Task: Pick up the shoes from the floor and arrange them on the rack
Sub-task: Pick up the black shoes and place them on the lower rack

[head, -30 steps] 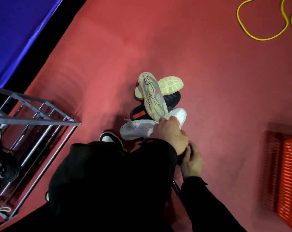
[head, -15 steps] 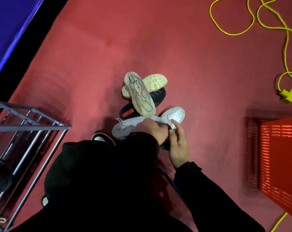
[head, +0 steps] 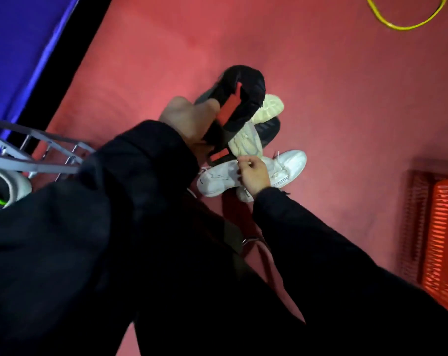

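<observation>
My left hand grips a black shoe with an orange stripe and holds it up above the pile, sole towards me. My right hand lies lower, its curled fingers pinching the laces of a white shoe. A second white shoe lies just right of that hand. Behind them a beige shoe, a pale upturned sole and another black shoe are heaped on the red floor. The metal rack stands at the left edge.
A grey shoe with green marks sits on the rack. At the right edge stands an orange plastic crate. A yellow cable loops on the floor at the top right. A blue wall borders the left.
My left hand has pulled the black shoe with the orange stripe out of the pile and raised it. My right hand has shifted onto the white shoe's laces.
</observation>
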`<state>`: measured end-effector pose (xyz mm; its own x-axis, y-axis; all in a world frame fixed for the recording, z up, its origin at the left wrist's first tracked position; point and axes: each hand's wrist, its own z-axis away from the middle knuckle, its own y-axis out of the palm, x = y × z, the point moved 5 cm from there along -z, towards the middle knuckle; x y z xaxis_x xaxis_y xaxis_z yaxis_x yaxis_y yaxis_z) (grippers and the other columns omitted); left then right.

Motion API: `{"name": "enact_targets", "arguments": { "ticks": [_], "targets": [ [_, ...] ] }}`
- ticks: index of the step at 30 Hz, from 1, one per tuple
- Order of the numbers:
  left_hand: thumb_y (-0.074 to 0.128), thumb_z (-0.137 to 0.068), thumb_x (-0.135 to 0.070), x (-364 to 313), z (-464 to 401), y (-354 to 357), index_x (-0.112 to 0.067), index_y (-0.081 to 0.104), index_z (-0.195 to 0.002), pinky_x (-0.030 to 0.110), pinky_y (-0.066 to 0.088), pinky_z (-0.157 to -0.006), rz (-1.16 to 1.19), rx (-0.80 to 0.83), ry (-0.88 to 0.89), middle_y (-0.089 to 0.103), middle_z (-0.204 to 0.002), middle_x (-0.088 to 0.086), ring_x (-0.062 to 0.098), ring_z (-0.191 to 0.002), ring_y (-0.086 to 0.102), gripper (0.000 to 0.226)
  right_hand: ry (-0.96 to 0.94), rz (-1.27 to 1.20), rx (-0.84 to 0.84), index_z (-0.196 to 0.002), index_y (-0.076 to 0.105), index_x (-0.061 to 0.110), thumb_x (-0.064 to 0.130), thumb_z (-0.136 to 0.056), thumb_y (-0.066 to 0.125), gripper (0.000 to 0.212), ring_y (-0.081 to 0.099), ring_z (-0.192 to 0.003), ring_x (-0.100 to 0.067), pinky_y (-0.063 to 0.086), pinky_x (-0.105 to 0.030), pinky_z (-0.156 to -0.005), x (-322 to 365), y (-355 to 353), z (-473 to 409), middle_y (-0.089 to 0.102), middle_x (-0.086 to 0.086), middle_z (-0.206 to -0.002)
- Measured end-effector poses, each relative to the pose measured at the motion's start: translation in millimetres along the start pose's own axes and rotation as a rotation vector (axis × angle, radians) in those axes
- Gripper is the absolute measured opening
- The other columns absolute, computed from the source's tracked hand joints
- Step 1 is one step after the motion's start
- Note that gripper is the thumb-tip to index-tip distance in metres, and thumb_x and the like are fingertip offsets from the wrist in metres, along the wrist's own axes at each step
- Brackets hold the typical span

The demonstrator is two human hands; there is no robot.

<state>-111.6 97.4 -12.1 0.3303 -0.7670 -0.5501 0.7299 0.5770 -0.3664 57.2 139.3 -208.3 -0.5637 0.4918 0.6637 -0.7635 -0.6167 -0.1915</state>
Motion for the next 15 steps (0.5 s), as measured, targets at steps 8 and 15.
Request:
{"name": "enact_targets", "arguments": {
  "ticks": [8,15],
  "targets": [
    [0.061,-0.095,-0.02,80.7,-43.9,-54.2,-0.006,0.06,-0.092,0.052,0.06,-0.079,0.074,0.038,-0.104,0.061,-0.088,0.018,0.027,-0.074,0.064,0.014,0.132,0.147,0.092,-0.113,0.06,0.013,0.016,-0.094,0.06,0.019,0.069,-0.088,-0.03,0.058,-0.045,-0.088,-18.4,81.2,-63.6,0.072,-0.013,-0.1],
    [0.058,-0.097,-0.016,156.8,-54.9,-74.0,-0.004,0.057,-0.105,0.04,0.061,-0.068,0.224,0.013,-0.193,0.059,-0.086,0.015,0.023,-0.075,0.063,0.014,0.15,0.35,0.084,-0.111,0.061,0.024,0.024,-0.093,0.059,0.017,0.069,-0.103,-0.031,0.056,-0.036,-0.094,-34.2,94.5,-71.2,0.068,-0.007,-0.107]
  ]
}}
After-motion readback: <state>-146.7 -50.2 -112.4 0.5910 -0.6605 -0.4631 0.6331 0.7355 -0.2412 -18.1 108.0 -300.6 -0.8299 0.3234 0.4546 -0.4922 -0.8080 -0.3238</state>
